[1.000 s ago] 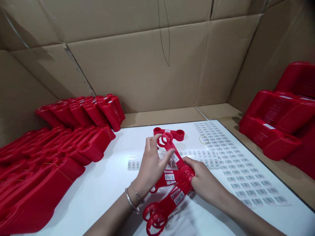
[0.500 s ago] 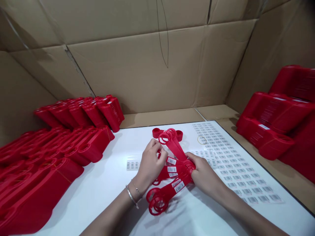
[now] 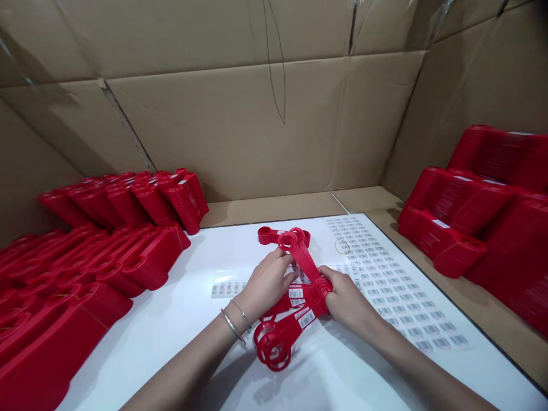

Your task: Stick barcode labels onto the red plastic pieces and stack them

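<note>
Gripping fanned red strips (image 3: 287, 333), hands (image 3: 269, 283) (image 3: 347, 301) palm-down.

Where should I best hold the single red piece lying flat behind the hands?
Probably at the left ring end of the single red piece, coming from the left: that end lies free on the white table, while its right end is overlapped by the fanned red pieces that the right hand pinches.

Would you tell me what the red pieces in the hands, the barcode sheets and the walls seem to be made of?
The red pieces look like moulded plastic: uniform colour, smooth, slight sheen. The barcode sheets seem paper stickers on glossy backing that reflects light. The walls are probably corrugated cardboard: matt brown, with creases and seams.
</note>
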A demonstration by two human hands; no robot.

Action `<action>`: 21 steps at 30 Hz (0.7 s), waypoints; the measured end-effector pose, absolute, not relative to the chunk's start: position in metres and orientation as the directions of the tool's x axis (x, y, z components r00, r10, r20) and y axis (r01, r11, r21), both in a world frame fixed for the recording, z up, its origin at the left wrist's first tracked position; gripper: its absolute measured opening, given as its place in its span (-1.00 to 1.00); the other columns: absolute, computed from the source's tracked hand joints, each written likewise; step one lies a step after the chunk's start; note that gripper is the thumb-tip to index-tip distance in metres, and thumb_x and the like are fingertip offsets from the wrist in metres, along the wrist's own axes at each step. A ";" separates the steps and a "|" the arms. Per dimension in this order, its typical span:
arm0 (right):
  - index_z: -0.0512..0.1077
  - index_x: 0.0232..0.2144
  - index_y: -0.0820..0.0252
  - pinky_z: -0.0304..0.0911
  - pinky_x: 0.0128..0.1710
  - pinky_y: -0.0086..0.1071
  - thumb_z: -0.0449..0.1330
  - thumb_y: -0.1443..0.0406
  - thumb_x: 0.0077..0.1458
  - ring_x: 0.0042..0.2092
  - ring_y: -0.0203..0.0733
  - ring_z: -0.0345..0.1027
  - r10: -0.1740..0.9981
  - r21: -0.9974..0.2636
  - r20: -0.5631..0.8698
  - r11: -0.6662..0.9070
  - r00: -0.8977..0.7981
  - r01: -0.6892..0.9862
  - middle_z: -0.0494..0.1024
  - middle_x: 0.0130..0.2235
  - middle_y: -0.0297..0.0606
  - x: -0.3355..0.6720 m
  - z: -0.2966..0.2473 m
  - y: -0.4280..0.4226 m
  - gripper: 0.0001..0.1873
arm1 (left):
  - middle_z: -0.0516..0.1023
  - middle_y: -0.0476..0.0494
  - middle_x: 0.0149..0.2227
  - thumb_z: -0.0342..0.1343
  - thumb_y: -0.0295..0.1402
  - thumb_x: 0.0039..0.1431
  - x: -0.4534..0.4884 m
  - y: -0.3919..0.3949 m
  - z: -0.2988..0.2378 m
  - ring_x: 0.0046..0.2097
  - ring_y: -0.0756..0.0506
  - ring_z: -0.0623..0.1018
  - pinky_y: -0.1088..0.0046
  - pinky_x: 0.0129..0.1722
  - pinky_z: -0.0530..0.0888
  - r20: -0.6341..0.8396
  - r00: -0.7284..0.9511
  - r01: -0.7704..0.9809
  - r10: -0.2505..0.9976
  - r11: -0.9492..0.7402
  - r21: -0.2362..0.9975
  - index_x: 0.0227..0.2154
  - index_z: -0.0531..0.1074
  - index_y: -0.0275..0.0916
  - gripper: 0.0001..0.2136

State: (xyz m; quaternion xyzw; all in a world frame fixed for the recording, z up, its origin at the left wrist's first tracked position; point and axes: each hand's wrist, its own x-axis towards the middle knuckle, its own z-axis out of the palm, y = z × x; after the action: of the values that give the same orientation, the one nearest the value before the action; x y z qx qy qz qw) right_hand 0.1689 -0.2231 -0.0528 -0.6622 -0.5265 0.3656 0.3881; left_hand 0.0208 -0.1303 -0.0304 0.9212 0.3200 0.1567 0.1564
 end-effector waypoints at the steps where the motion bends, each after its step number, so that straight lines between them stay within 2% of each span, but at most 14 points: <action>1: 0.36 -0.32 0.23 0.12 -0.48 -0.46 -0.08 0.51 -0.18 -0.43 -0.26 0.31 0.982 -0.901 -0.075 -0.142 0.174 0.410 0.49 -0.37 -0.26 0.169 -0.053 -0.223 -0.64 | 0.39 -0.18 -0.17 -0.02 -0.45 0.11 0.020 -0.130 -0.032 -0.15 -0.14 0.43 0.30 -0.16 0.38 0.191 0.746 0.537 0.638 -0.746 0.394 -0.21 0.40 -0.23 -0.80; 8: 0.38 -0.26 0.24 0.14 -0.47 -0.46 -0.08 0.53 -0.19 -0.44 -0.28 0.31 0.982 -0.912 -0.079 -0.140 0.169 0.386 0.51 -0.33 -0.24 0.168 -0.055 -0.222 -0.58 | 0.40 -0.13 -0.29 -0.04 -0.45 0.13 0.019 -0.131 -0.034 -0.24 -0.09 0.41 0.38 -0.25 0.36 0.203 0.715 0.540 0.669 -0.712 0.449 -0.37 0.38 -0.26 -0.90; 12: 0.38 -0.20 0.24 0.14 -0.46 -0.46 -0.08 0.53 -0.19 -0.44 -0.29 0.31 0.981 -0.914 -0.081 -0.143 0.174 0.379 0.51 -0.25 -0.22 0.168 -0.052 -0.222 -0.54 | 0.39 -0.10 -0.32 -0.05 -0.42 0.14 0.012 -0.136 -0.024 -0.28 -0.07 0.39 0.41 -0.28 0.33 0.196 0.741 0.487 0.643 -0.715 0.502 -0.43 0.35 -0.27 -0.89; 17: 0.34 -0.37 0.22 0.18 -0.40 -0.44 -0.08 0.53 -0.18 -0.38 -0.23 0.33 0.988 -0.900 -0.043 -0.102 0.148 0.423 0.48 -0.40 -0.27 0.164 -0.043 -0.227 -0.68 | 0.42 -0.05 -0.38 -0.04 -0.34 0.17 0.002 -0.140 -0.004 -0.34 -0.01 0.39 0.46 -0.32 0.33 0.142 0.747 0.379 0.650 -0.591 0.712 -0.43 0.32 -0.27 -0.86; 21: 0.28 -0.45 0.20 0.18 -0.38 -0.43 -0.09 0.55 -0.22 -0.39 -0.24 0.33 0.992 -0.870 -0.024 -0.081 0.123 0.486 0.44 -0.47 -0.31 0.160 -0.035 -0.234 -0.71 | 0.36 -0.02 -0.46 -0.04 -0.24 0.17 -0.002 -0.141 0.007 -0.46 0.03 0.33 0.53 -0.47 0.27 0.067 0.703 0.358 0.709 -0.434 0.827 -0.43 0.32 -0.28 -0.80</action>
State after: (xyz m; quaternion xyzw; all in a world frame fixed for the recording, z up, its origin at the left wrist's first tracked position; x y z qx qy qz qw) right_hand 0.1599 -0.2340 -0.0347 -0.6511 -0.5675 0.3416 0.3707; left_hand -0.0022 -0.1412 0.0072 0.8208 0.3250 0.2077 0.4213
